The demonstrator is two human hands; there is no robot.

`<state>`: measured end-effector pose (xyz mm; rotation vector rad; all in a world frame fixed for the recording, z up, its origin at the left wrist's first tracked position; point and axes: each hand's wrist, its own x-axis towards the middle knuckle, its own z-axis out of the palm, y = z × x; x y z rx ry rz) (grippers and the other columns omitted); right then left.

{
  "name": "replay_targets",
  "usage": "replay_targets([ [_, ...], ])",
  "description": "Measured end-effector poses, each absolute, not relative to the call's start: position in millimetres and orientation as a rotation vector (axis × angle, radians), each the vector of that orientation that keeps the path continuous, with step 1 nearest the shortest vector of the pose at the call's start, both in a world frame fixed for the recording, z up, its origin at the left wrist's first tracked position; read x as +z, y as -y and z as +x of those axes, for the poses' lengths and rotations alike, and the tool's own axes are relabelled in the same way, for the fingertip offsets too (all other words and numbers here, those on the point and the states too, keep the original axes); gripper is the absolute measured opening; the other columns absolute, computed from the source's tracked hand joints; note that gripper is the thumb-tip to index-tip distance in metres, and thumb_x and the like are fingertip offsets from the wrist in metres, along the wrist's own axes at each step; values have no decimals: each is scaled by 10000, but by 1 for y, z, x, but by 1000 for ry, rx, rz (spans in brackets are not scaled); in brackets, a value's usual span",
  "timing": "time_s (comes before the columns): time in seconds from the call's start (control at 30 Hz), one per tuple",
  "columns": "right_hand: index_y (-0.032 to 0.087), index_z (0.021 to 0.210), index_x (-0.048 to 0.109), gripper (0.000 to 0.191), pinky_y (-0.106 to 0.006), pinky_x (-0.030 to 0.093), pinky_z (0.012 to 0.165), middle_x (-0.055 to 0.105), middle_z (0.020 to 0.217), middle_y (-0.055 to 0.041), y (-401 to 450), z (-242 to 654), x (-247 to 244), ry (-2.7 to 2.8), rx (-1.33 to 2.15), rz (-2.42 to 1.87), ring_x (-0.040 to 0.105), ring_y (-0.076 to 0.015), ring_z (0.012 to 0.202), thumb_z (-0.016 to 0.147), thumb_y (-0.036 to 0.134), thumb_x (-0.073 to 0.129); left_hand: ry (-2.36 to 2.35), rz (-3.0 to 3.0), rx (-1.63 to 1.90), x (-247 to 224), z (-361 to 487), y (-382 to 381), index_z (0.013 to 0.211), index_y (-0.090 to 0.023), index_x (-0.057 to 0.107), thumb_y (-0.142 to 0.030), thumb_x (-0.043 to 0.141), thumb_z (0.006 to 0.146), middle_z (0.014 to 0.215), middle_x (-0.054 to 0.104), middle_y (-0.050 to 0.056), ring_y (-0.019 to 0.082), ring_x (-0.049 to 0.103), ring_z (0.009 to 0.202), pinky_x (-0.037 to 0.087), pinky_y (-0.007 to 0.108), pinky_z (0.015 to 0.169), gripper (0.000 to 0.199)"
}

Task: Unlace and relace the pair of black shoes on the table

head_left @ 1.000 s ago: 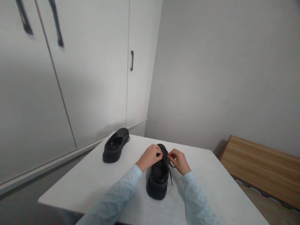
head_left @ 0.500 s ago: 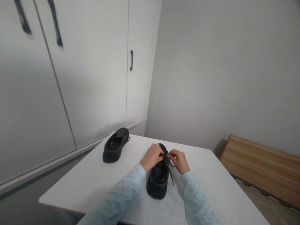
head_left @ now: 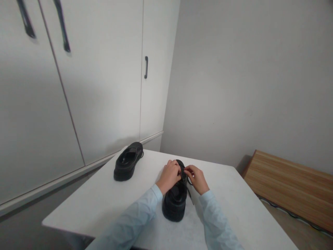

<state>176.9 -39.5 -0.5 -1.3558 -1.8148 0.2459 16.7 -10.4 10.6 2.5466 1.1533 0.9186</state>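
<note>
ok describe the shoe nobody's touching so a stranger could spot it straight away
Find the white table beside the tall white cupboard. At its far left corner sits a black lace-up, toe pointing away. Its lookalike, the nearer shoe, has the left hand and right hand at its laces.

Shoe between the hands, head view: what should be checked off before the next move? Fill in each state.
1. Near shoe sole-down on the table: ok.
2. Left hand at the lacing: ok, on its left side.
3. Right hand at the lacing: ok, on its right side.
4. Laces firmly pinched: cannot tell, too small and partly hidden by fingers.
5. Dangling lace secured: not ok, it hangs loose beside the shoe.
6. Other shoe away from both hands: ok, farther left.
</note>
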Motion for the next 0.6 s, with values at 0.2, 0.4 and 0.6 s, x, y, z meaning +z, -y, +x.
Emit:
replay_targets([
  [0.2,194,920,579,240,-307,492,662,594,861,-48,37,178,-4,1744,278,-1340,575,-181,753,747,351,629,-1055,2453,1026,12,11,8,743,-165,619,-163,581,766,867,580,48,207,510,889,418,334,814,45],
  [0.4,207,1141,481,500,-420,454,873,576,1178,-111,38,180,-8,1781,447,-1302,536,-257,1105,712,388,663,-1011,2343,1090,23,5,9,761,-174,586,-189,534,794,825,617,36,193,556,850,428,325,803,64],
  [0.6,214,1201,429,530,-404,423,939,622,1138,-112,41,178,-8,1816,580,-1250,566,-227,1099,740,369,641,-756,1911,1224,29,-5,-1,812,-194,477,-312,458,864,831,653,33,167,622,831,472,314,799,131],
])
